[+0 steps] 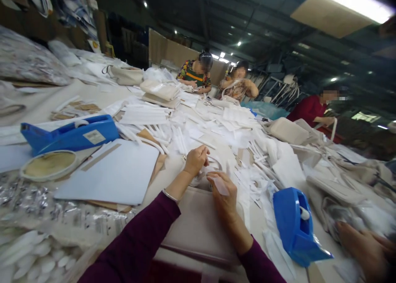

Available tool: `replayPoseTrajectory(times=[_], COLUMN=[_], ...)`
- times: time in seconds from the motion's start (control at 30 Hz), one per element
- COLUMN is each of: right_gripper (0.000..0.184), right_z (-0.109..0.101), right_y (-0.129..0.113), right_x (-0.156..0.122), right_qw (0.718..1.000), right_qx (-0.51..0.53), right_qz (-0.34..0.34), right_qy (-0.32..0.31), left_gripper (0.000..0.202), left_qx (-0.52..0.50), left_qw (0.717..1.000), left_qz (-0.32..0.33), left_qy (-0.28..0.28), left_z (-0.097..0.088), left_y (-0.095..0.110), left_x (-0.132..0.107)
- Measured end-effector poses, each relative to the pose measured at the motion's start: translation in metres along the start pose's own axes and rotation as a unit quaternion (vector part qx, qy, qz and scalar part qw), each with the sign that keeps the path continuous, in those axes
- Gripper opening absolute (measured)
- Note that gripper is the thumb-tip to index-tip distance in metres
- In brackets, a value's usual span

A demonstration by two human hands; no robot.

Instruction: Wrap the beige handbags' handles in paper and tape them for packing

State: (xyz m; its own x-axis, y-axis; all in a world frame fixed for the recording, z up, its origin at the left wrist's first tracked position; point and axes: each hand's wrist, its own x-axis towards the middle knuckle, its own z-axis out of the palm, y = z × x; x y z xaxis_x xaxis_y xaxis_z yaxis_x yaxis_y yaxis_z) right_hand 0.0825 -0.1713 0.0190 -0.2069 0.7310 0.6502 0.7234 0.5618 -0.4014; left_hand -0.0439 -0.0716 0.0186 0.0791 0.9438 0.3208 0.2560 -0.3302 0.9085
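Note:
A beige handbag (pixel 201 221) lies flat on the table just in front of me. Over its far edge, my left hand (pixel 196 160) has its fingers closed in a pinch; what they hold, if anything, is hidden. Close beside it, my right hand (pixel 223 190) is curled at the same edge, with a small translucent white piece (pixel 220 185) lying against its fingers. Some thin clear wrapping (pixel 202 176) and a pale curved strap (pixel 216 161) show between and behind the hands.
Blue tape dispensers stand at left (pixel 71 132) and right (pixel 292 225). White sheets (pixel 114 171) lie left, near a round tape roll (pixel 49 165). White strips and paper (pixel 145 114) cover the middle. Another person's hand (pixel 361 246) is at lower right; several people work across the table.

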Motion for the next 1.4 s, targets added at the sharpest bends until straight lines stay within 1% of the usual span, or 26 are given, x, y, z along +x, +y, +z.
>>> replayPoseTrajectory(times=[0.1, 0.2, 0.3, 0.37, 0.43, 0.57, 0.67, 0.77, 0.87, 0.93, 1.0, 1.1, 1.17, 1.23, 1.4], right_gripper=[0.023, 0.023, 0.024, 0.024, 0.025, 0.024, 0.026, 0.029, 0.030, 0.030, 0.030, 0.029, 0.029, 0.029, 0.029], right_z=[-0.007, -0.008, -0.007, -0.009, -0.013, -0.021, -0.021, -0.017, -0.013, -0.013, -0.014, -0.013, -0.012, -0.011, -0.012], right_y=[-0.008, -0.012, -0.015, -0.017, -0.021, -0.028, -0.031, -0.033, -0.033, -0.033, -0.032, -0.030, -0.028, -0.027, -0.027], right_x=[-0.005, -0.008, -0.013, -0.018, -0.022, -0.030, -0.034, -0.037, -0.038, -0.039, -0.040, -0.043, -0.045, -0.046, -0.047], right_qw=[0.995, 0.981, 0.971, 0.968, 0.966, 0.967, 0.969, 0.974, 0.979, 0.981, 0.980, 0.979, 0.979, 0.978, 0.978], right_qx=[-0.036, -0.100, -0.122, -0.109, -0.089, -0.042, -0.018, -0.020, -0.017, -0.015, -0.017, -0.021, -0.026, -0.033, -0.037], right_qz=[-0.077, -0.142, -0.175, -0.189, -0.201, -0.212, -0.208, -0.182, -0.164, -0.159, -0.164, -0.172, -0.172, -0.172, -0.159], right_qy=[-0.047, -0.087, -0.109, -0.123, -0.135, -0.135, -0.134, -0.134, -0.122, -0.112, -0.108, -0.110, -0.110, -0.112, -0.128], left_gripper=[0.029, 0.029, 0.030, 0.031, 0.032, 0.031, 0.027, 0.016, 0.013, 0.012, 0.010, 0.010, 0.014, 0.018, 0.023], left_qx=[0.024, 0.031, 0.038, 0.040, 0.037, 0.062, 0.118, 0.152, 0.173, 0.164, 0.123, 0.072, 0.089, 0.130, 0.220], left_qw=[0.999, 0.999, 0.998, 0.998, 0.999, 0.996, 0.991, 0.986, 0.980, 0.978, 0.979, 0.976, 0.967, 0.954, 0.925], left_qz=[-0.021, -0.035, -0.044, -0.044, -0.033, 0.002, 0.006, 0.018, 0.037, 0.063, 0.101, 0.162, 0.197, 0.221, 0.242], left_qy=[0.012, 0.015, 0.011, 0.002, -0.019, -0.067, -0.067, -0.068, -0.091, -0.116, -0.130, -0.125, -0.132, -0.152, -0.195], left_z=[-0.002, -0.005, -0.006, -0.006, -0.006, -0.005, -0.004, -0.004, -0.009, -0.016, -0.025, -0.032, -0.032, -0.029, -0.020], left_y=[-0.001, -0.003, -0.004, -0.003, -0.002, 0.001, 0.002, 0.004, 0.006, 0.007, 0.010, 0.013, 0.015, 0.015, 0.007], left_x=[0.001, 0.003, 0.004, 0.003, 0.002, 0.001, 0.002, 0.001, -0.005, -0.013, -0.024, -0.042, -0.053, -0.060, -0.060])
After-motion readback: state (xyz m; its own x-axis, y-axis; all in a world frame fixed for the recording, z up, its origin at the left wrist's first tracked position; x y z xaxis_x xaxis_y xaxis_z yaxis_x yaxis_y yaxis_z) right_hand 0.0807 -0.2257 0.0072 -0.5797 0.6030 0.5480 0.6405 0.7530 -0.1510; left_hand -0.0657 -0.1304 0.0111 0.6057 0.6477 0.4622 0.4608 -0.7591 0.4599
